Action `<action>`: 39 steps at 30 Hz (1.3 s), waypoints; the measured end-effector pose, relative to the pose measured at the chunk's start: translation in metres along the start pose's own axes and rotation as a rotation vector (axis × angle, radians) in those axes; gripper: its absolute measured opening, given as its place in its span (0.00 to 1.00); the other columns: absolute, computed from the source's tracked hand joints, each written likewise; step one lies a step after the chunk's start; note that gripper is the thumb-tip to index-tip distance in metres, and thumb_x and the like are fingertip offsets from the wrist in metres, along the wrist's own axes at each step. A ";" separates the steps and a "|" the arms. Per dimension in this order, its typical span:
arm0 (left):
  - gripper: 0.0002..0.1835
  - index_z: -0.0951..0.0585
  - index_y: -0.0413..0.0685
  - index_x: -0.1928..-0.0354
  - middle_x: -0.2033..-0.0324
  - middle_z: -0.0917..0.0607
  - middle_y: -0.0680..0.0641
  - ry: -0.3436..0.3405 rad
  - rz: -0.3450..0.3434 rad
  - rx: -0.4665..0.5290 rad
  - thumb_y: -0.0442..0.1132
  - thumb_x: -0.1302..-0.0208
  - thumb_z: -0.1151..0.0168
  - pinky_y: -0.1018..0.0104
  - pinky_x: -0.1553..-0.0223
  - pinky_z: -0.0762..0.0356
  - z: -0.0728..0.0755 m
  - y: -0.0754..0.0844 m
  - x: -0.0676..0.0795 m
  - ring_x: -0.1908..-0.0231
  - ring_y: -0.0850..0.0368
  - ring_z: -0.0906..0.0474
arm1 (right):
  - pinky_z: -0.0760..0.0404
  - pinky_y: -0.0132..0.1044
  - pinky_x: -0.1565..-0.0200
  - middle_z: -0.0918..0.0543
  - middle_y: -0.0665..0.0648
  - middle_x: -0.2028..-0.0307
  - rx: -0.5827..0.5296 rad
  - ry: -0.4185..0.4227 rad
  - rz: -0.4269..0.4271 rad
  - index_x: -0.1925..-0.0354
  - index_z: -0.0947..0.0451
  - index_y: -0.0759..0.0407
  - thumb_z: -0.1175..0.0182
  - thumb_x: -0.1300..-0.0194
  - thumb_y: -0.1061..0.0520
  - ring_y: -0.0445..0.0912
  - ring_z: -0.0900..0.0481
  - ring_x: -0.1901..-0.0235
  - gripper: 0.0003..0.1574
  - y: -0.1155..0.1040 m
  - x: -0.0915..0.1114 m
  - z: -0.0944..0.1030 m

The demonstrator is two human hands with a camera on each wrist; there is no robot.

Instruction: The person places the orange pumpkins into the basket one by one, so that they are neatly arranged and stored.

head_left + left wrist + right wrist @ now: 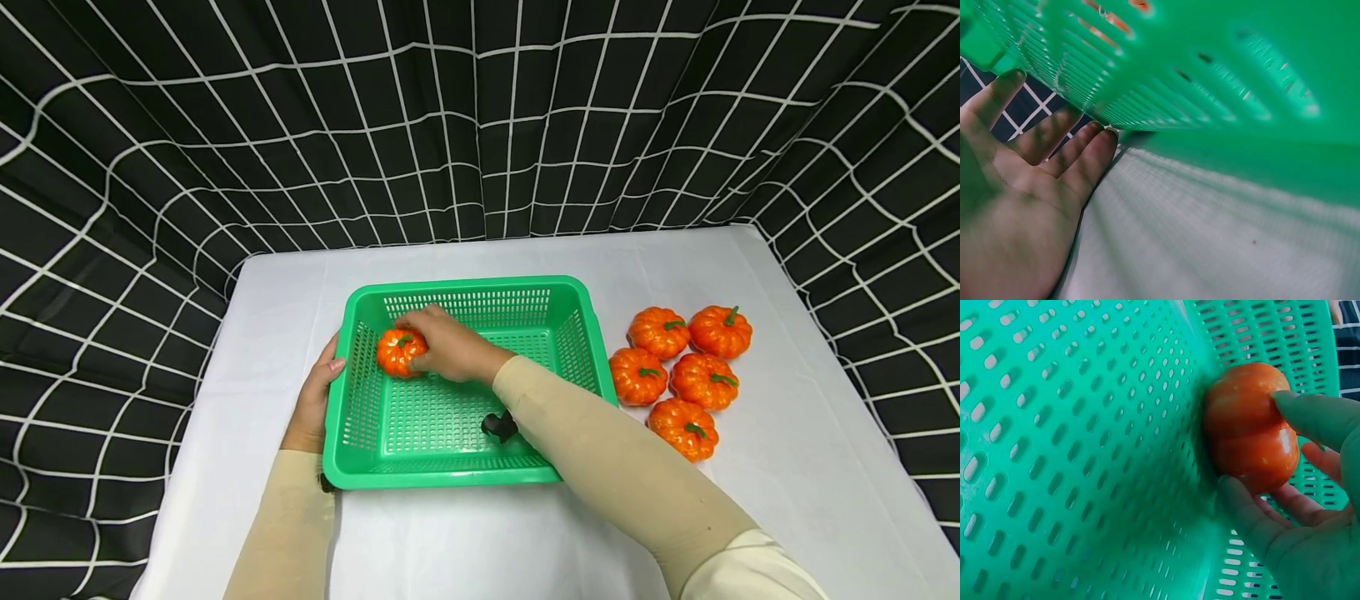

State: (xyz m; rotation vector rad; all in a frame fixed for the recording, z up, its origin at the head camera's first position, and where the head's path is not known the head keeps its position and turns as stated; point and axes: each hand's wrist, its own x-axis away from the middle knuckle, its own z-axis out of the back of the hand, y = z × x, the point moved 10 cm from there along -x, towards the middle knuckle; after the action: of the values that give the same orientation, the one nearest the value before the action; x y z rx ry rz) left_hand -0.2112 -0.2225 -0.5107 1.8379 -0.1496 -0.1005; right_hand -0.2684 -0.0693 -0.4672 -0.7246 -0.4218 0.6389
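On the bench (pixel 450 542), the left hand (pixel 312 400), fingers extended, touches the green basket's (pixel 450 480) left side. Five pumpkins (pixel 703 382) lie right of it. Inside, toward the left end, the right hand's (pixel 452 346) fingers grip another pumpkin (pixel 396 353). A checked curtain (pixel 495 150) hangs at the far side.

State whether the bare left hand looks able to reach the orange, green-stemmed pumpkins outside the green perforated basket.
Probably not directly: the left hand touches the basket, and both basket and beige-sleeved right arm lie between it and those pumpkins.
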 end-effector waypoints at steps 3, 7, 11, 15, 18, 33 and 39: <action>0.40 0.43 0.58 0.11 0.20 0.35 0.42 -0.001 -0.004 0.000 0.41 0.26 0.64 0.57 0.41 0.17 0.000 0.000 0.000 0.36 0.47 0.23 | 0.24 0.44 0.34 0.28 0.63 0.32 -0.006 0.008 0.000 0.24 0.27 0.58 0.26 0.28 0.60 0.53 0.27 0.35 0.39 0.000 -0.001 0.001; 0.40 0.44 0.58 0.11 0.20 0.35 0.41 -0.005 -0.009 0.005 0.41 0.25 0.64 0.58 0.42 0.16 0.000 0.000 0.000 0.38 0.49 0.21 | 0.24 0.44 0.34 0.28 0.63 0.32 -0.018 0.008 0.000 0.24 0.27 0.58 0.26 0.28 0.59 0.53 0.26 0.35 0.39 0.001 -0.001 0.002; 0.40 0.44 0.58 0.11 0.20 0.35 0.41 -0.003 -0.010 -0.002 0.41 0.25 0.64 0.57 0.42 0.16 0.000 0.000 0.000 0.38 0.49 0.21 | 0.24 0.45 0.34 0.28 0.63 0.32 -0.033 0.012 0.002 0.24 0.27 0.58 0.25 0.29 0.59 0.53 0.26 0.35 0.40 0.001 0.000 0.003; 0.40 0.44 0.58 0.11 0.20 0.35 0.42 0.000 -0.006 -0.006 0.40 0.26 0.64 0.57 0.40 0.18 0.000 0.001 0.000 0.36 0.47 0.23 | 0.24 0.46 0.34 0.28 0.64 0.31 -0.033 0.012 0.007 0.23 0.28 0.59 0.25 0.30 0.59 0.54 0.26 0.34 0.42 0.001 0.000 0.005; 0.40 0.43 0.58 0.11 0.20 0.35 0.43 0.002 -0.005 -0.007 0.40 0.26 0.64 0.58 0.39 0.19 -0.001 0.002 0.000 0.35 0.47 0.25 | 0.23 0.46 0.34 0.29 0.64 0.30 -0.032 0.012 0.010 0.22 0.29 0.58 0.24 0.30 0.58 0.54 0.26 0.34 0.43 0.001 0.000 0.007; 0.40 0.42 0.60 0.12 0.21 0.32 0.41 0.012 0.006 -0.005 0.41 0.27 0.63 0.57 0.41 0.17 0.001 -0.001 -0.001 0.38 0.48 0.22 | 0.25 0.50 0.32 0.28 0.63 0.28 -0.097 0.036 0.031 0.21 0.30 0.58 0.24 0.28 0.56 0.56 0.28 0.30 0.44 0.000 0.005 0.029; 0.40 0.43 0.58 0.11 0.21 0.33 0.41 0.001 -0.002 -0.004 0.41 0.27 0.63 0.57 0.39 0.19 0.000 -0.001 -0.001 0.36 0.47 0.24 | 0.23 0.48 0.35 0.26 0.60 0.28 -0.170 0.062 0.044 0.21 0.31 0.57 0.25 0.28 0.56 0.56 0.26 0.32 0.44 0.000 0.009 0.041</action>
State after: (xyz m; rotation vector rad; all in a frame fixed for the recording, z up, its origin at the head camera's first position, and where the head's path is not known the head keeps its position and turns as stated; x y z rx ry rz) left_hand -0.2117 -0.2220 -0.5115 1.8342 -0.1468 -0.1008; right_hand -0.2847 -0.0439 -0.4381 -0.9153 -0.4068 0.6255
